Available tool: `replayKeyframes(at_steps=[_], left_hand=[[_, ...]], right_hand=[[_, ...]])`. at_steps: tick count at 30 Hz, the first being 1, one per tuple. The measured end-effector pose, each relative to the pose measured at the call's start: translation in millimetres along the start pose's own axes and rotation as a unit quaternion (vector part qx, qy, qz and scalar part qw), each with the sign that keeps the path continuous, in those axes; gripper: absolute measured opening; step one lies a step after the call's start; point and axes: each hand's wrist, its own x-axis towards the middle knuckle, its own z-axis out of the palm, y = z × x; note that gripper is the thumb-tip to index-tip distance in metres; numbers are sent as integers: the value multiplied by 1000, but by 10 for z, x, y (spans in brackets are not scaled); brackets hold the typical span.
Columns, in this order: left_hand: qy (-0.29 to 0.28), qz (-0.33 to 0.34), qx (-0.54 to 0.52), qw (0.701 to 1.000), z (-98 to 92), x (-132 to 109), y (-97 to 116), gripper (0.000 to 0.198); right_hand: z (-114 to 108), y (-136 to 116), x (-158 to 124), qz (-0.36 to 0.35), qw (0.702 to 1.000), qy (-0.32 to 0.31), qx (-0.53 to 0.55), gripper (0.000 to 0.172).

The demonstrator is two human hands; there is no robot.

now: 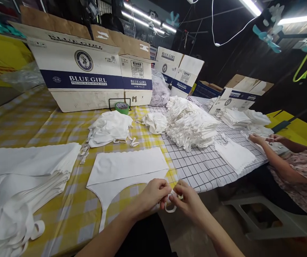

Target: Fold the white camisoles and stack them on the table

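Observation:
A white strapped top (132, 164) lies flat on the yellow checked cloth, one strap stretching down toward the table's front edge. At its lower right corner my left hand (155, 194) is closed, pinching a narrow white strap (170, 208). My right hand (187, 200) is closed on the same strap close beside it, fingertips nearly meeting the left. The strap hangs in a small loop below the fingers; the part between the fingertips is mostly hidden. A small yellowish thing shows at the right fingers, too small to name.
Stacked white garments (30, 189) lie at left. Behind the top are a crumpled white pile (110, 128), green tape (122, 107) and a large carton (89, 78). A tall garment heap (192, 123) stands on the grid cloth. A co-worker's hands (266, 139) hold white fabric at right.

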Motion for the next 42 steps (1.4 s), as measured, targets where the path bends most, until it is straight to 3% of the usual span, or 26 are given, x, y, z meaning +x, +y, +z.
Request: replayKeyframes(at_steps=[2, 8, 14, 17, 19, 22, 24, 27, 29, 32, 35, 42], left_hand=[[19, -35, -32, 999, -15, 21, -61, 27], [40, -71, -110, 991, -82, -1, -50, 26], [27, -90, -162, 982, -234, -26, -92, 25], [51, -73, -67, 994, -365, -22, -119, 21], [129, -10, 88, 988, -483, -7, -117, 16], [218, 123, 323, 913, -682, 44, -128, 9], [197, 163, 418, 872, -793, 93, -167, 16], [145, 171, 517, 826, -879, 169, -255, 8], [129, 176, 572, 791, -884, 208, -305, 3], [125, 179, 615, 758, -854, 238, -338, 14], [137, 171, 604, 766, -838, 253, -337, 20], [196, 112, 426, 876, -918, 300, -361, 18]], right_hand=[[58, -22, 13, -38, 998, 51, -15, 7], [352, -2, 103, -85, 994, 65, 18, 12], [539, 75, 250, -149, 979, 83, -110, 16], [491, 73, 359, -159, 973, 80, -150, 18], [432, 64, 463, -150, 975, 91, -135, 18], [373, 70, 671, -134, 983, 100, -71, 15], [379, 106, 827, -122, 987, 102, -35, 13], [444, 203, 1029, -91, 991, 101, -8, 13], [492, 272, 1115, -73, 993, 90, 3, 14], [531, 344, 1170, -56, 995, 77, 19, 16], [533, 369, 1175, -45, 996, 70, 31, 17], [538, 240, 1151, -61, 997, 46, 30, 18]])
